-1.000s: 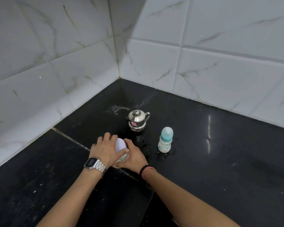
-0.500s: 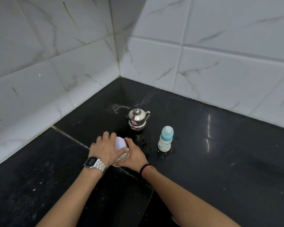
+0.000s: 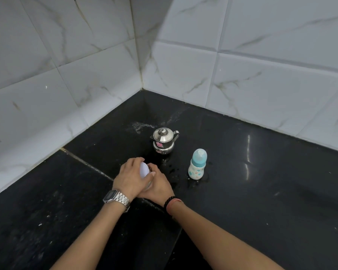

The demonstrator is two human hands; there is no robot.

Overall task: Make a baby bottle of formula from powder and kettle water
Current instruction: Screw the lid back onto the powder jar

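White-lidded container [image 3: 144, 169] between left hand [image 3: 129, 179] and right hand [image 3: 158, 187].

Kettle [image 3: 163, 140] and bottle [image 3: 197, 164] stand near counter's [image 3: 281, 182] back corner, open gap between them; right side and front-left stretch lie open.

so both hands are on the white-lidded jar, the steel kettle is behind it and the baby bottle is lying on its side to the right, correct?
Not quite: the baby bottle stands upright, teat cap on, as the head view shows. The rest holds: left hand and right hand grip the white-lidded jar, with the steel kettle behind.
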